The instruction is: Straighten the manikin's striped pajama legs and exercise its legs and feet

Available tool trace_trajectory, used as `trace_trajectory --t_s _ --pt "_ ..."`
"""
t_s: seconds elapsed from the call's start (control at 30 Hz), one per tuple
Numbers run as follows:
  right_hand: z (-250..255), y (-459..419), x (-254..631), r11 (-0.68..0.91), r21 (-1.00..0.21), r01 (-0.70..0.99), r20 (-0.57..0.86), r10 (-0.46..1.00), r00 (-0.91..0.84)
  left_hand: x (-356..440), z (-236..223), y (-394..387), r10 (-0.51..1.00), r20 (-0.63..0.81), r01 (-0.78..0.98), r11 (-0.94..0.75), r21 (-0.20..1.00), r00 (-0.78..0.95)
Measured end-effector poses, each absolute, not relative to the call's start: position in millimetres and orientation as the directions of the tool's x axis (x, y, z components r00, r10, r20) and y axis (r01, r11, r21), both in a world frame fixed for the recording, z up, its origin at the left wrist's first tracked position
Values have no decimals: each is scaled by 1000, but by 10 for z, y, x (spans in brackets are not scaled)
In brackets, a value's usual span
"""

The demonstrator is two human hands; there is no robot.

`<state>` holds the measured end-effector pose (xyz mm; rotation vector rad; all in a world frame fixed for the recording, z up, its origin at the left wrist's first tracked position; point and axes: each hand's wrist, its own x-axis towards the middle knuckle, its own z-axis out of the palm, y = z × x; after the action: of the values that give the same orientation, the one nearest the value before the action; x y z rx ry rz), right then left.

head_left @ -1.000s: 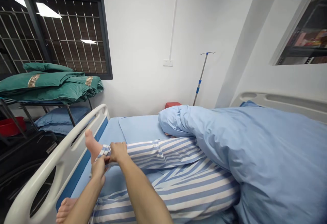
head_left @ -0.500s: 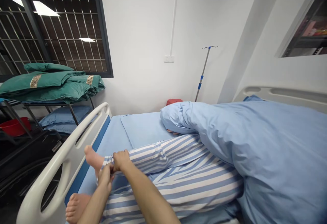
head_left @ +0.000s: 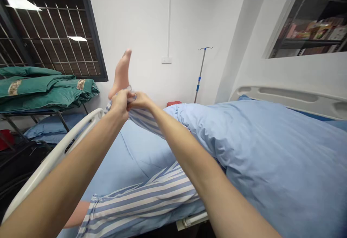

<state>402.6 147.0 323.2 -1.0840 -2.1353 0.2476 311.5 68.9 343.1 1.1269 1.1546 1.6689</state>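
A bare foot [head_left: 121,73] points upward in the air, raised off the bed. My left hand [head_left: 119,105] and my right hand [head_left: 140,101] both grip the cuff of the blue-and-white striped pyjama trouser [head_left: 143,120] just below the ankle, side by side. The person's other leg lies on the blue bed sheet [head_left: 130,162], in the same striped trousers [head_left: 138,205]. The person's upper body is hidden under a light blue quilt [head_left: 271,158].
A white bed rail [head_left: 81,121] runs along the left side, and a headboard [head_left: 292,96] stands at the right. Behind are an IV pole [head_left: 201,75], a barred window [head_left: 51,32], folded green bedding [head_left: 46,92] on a rack, and a blue pillow [head_left: 51,132].
The leg has risen from the sheet, and the foot now points up. Both hands moved up with the trouser cuff still in their grip. The view has tilted upward.
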Motion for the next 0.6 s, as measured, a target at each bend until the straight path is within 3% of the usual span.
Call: trace_trajectory --t_s 0.1,0.23,0.43,0.6 --pt "3510 1378 4410 633 -521 573 570 758 -319 3449 3768 601 949 215 -123 -247 961 -230" --pt "3560 1331 4487 628 -555 545 561 767 -313 3469 3808 598 950 225 -81 -246 966 -216" --pt "3198 1504 3942 653 -534 537 511 755 -411 2870 3384 729 968 140 -108 -165 980 -207" --pt "2632 1682 3232 709 -491 506 382 697 -606 2201 2664 826 946 -30 -156 -22 988 -321"
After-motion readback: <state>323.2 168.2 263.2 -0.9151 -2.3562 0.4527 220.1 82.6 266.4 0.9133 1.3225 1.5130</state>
